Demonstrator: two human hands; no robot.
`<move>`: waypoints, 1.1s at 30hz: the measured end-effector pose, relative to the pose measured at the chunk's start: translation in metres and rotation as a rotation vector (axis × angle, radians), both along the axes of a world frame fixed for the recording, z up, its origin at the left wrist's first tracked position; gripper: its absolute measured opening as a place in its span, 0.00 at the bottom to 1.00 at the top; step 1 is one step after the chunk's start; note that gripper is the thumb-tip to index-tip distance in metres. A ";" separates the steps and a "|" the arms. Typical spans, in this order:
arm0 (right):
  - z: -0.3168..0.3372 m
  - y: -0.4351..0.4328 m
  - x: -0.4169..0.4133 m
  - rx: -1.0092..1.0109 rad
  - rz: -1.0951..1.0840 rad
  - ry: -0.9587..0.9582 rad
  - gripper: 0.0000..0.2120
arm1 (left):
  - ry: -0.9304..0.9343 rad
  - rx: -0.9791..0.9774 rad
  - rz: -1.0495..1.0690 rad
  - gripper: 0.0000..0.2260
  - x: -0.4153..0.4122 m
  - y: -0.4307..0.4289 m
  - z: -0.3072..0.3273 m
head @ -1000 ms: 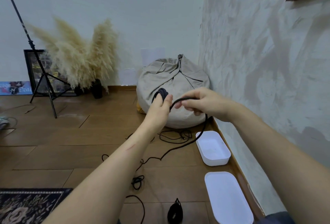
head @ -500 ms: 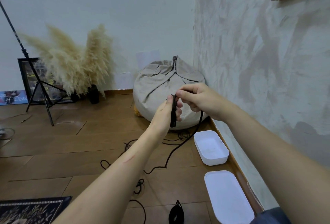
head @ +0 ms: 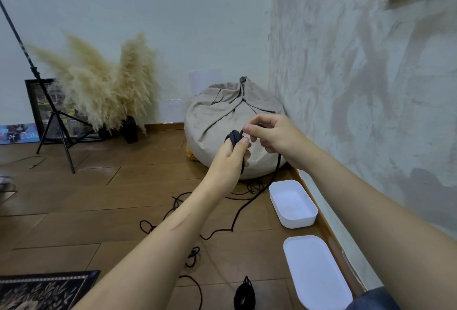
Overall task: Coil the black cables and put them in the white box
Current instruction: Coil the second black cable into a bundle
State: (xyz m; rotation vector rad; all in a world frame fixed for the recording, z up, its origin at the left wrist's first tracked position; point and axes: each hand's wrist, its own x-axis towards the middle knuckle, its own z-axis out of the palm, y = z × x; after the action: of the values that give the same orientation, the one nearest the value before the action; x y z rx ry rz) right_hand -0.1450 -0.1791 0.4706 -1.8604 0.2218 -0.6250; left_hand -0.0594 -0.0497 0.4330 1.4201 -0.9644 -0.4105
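Note:
My left hand point(head: 231, 155) grips a small coil of black cable point(head: 234, 136) held up in front of me. My right hand point(head: 273, 134) pinches the same cable just beside the coil. From there the loose cable point(head: 247, 207) hangs down to the wooden floor and trails left in loops. The open white box point(head: 292, 203) stands on the floor by the right wall, below my hands. Its white lid point(head: 316, 270) lies nearer to me. A finished black coil point(head: 244, 296) lies on the floor at the bottom edge.
A beige bean bag point(head: 222, 121) sits in the corner behind my hands. Pampas grass point(head: 108, 87) and a black tripod point(head: 53, 121) stand at the back left. A patterned rug point(head: 44, 290) lies at the bottom left. More thin cable point(head: 252, 187) lies near the bean bag.
Both hands kept winding: the right hand brought another turn of cable over the left hand's coil. The camera shifted slightly, and the loose cable on the floor drew in.

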 end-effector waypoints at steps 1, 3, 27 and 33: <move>-0.001 0.000 0.000 0.011 0.000 -0.001 0.08 | -0.008 0.000 -0.011 0.11 -0.001 0.001 0.000; -0.002 0.000 -0.001 0.038 0.027 -0.013 0.07 | -0.051 0.004 -0.027 0.10 -0.002 0.003 0.000; 0.002 -0.005 -0.008 -0.053 0.122 0.079 0.11 | -0.027 -0.014 -0.092 0.12 -0.013 0.006 0.004; 0.003 -0.003 -0.002 -0.072 0.066 0.002 0.08 | -0.031 -0.086 -0.051 0.12 -0.015 0.004 0.009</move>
State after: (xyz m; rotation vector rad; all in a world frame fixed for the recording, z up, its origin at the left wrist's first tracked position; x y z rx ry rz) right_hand -0.1465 -0.1816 0.4737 -1.9301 0.1400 -0.5923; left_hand -0.0749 -0.0456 0.4421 1.3296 -1.0333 -0.3810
